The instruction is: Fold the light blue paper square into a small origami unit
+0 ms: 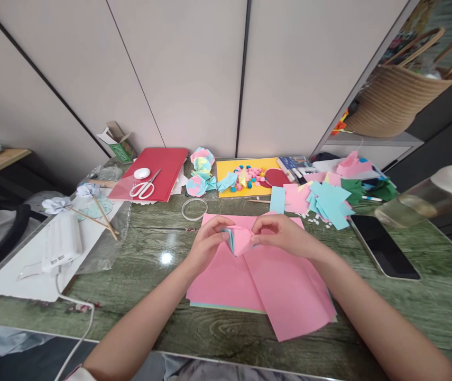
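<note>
Between my two hands is a small folded paper piece (242,241), pink on the face toward me with light blue at its sides. My left hand (209,241) pinches its left edge, thumb and fingers pressed together at the blue part. On the opposite side, my right hand (279,233) grips the right edge between thumb and fingertips. Both hands are just above a stack of pink paper sheets (226,280), whose top sheets are turned askew toward the front right. Blue and green sheet edges peek out underneath.
Behind lie folded paper balls (196,186), a yellow sheet (226,166) with small coloured pieces, and a red folder (158,164) with white scissors (143,189). Blue paper squares (331,201), a phone (384,246) and a clear bottle (412,203) are right; a white power bank (62,241) is left.
</note>
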{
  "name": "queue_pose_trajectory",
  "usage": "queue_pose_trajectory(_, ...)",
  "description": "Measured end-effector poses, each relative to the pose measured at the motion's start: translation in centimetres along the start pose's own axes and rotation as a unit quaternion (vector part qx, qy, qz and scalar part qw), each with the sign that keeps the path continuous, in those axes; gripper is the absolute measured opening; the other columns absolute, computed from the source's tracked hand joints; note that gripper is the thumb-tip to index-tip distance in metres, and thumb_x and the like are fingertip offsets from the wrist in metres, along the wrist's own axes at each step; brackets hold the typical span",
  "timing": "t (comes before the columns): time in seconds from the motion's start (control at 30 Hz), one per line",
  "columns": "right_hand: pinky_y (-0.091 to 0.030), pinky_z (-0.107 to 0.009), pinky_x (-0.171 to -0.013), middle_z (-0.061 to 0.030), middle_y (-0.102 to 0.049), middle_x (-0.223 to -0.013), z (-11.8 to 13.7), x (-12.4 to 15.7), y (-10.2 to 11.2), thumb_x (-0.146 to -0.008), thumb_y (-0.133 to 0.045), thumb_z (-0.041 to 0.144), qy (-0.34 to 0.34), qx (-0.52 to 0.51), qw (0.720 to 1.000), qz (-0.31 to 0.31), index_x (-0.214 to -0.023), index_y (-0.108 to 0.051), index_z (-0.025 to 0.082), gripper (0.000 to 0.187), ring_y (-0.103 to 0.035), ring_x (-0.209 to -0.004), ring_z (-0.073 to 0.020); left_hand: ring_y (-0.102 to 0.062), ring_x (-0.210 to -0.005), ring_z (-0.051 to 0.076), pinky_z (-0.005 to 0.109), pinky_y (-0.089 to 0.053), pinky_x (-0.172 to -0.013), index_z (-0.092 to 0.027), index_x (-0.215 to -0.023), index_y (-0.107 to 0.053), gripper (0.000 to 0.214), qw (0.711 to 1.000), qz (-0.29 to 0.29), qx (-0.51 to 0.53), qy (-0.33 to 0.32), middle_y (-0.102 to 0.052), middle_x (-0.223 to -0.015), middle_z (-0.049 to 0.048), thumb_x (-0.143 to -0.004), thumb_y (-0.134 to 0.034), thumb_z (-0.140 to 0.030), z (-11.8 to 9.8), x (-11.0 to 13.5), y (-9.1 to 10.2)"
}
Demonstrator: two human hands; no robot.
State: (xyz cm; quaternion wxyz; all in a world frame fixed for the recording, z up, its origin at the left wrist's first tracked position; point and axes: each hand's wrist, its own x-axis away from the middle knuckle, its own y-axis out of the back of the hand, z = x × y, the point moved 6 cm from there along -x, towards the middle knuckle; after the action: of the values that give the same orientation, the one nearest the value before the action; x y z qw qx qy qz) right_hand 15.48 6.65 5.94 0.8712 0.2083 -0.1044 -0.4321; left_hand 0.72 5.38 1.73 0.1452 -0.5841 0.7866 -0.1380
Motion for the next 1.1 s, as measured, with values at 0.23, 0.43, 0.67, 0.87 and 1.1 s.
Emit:
queue_pose_trajectory(0.23,-0.039,-0.025,-0.061,0.0000,-0.057,-0.070,-0.8,-0.2,-0.2,-0.068,-0.061,0.035,-0.012,-0.014,0.999,0.027,-0.068,-0.058,0.017,0.018,-0.050,-0.066,-0.0122,-0.046,-0.067,0.010,0.020,-0.033,-0.059,-0.014,-0.086,-0.057,0.019,1.000,0.011,0.010,0.007,-0.052,-0.076,0.0019,-0.067,-0.060,-0.014,0.3,0.0,-0.3)
queue_pose_trajectory(0.43,-0.038,-0.025,-0.062,0.0007,-0.056,-0.069,-0.8,-0.2,-0.4,-0.068,-0.060,0.036,0.003,-0.021,0.999,0.044,-0.068,-0.057,0.017,0.019,-0.049,-0.065,-0.0117,-0.047,-0.068,0.010,0.020,-0.034,-0.060,-0.015,-0.085,-0.057,0.019,1.000,0.015,0.008,0.012,-0.054,-0.077,0.0020,-0.067,-0.062,-0.014,0.5,0.1,-0.2)
queue_pose_trajectory(0.67,-0.040,-0.025,-0.064,0.0005,-0.058,-0.073,-0.8,-0.1,-0.3,-0.070,-0.059,0.036,0.008,-0.003,0.998,0.067,-0.073,-0.059,0.018,0.018,-0.051,-0.068,-0.0123,-0.048,-0.063,0.009,0.020,-0.034,-0.057,-0.015,-0.083,-0.058,0.019,1.000,0.007,0.009,0.022,-0.055,-0.073,0.0012,-0.065,-0.064,-0.016,0.6,0.0,-0.1)
queue_pose_trajectory(0.87,-0.042,-0.028,-0.071,-0.0021,-0.062,-0.084,-0.3,-0.2,0.3,-0.078,-0.049,0.034,0.012,-0.019,0.999,0.028,-0.085,-0.062,0.020,0.021,-0.055,-0.078,-0.0142,-0.048,-0.061,0.009,0.019,-0.035,-0.055,-0.015,-0.083,-0.058,0.019,0.999,0.009,0.008,0.037,-0.055,-0.073,0.0012,-0.065,-0.063,-0.015,0.9,0.0,-0.1)
queue_pose_trajectory(1.1,-0.040,-0.029,-0.074,-0.0006,-0.064,-0.086,0.9,0.2,-0.4,-0.077,-0.051,0.033,0.009,0.038,0.999,-0.038,-0.083,-0.063,0.023,0.017,-0.056,-0.081,-0.0148,-0.048,-0.062,0.009,0.020,-0.035,-0.055,-0.015,-0.083,-0.058,0.020,0.998,0.015,-0.051,0.037,-0.055,-0.074,0.0010,-0.065,-0.065,-0.020,0.7,0.2,-0.4)
